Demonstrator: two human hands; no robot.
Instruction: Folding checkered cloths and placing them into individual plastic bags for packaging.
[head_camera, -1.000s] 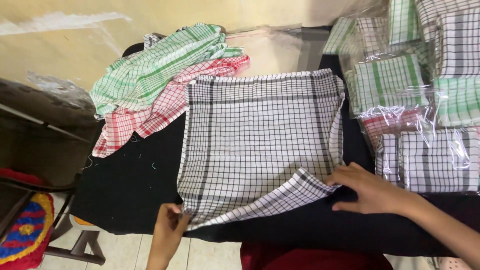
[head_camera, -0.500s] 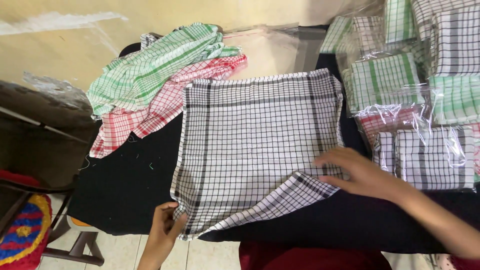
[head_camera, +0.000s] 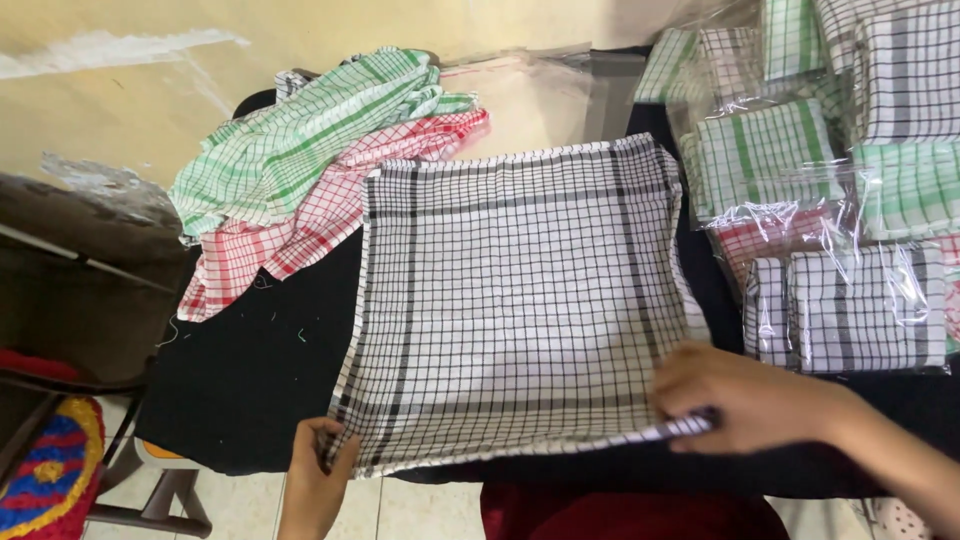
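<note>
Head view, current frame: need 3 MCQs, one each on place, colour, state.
1. Where does the black-and-white checked cloth lie?
A. spread on the black table cover
B. on the floor
C. inside a clear bag

2. Which colours are the two loose checked cloths behind it on the left?
A. blue and yellow
B. green and red
C. both black

3. How is its near edge held?
A. lying free
B. by one hand only
C. left hand and right hand each at a near corner

Key: 1 A, it lies flat on the dark cover. 2 B, both colours are plain. 3 C, fingers grip both corners.
</note>
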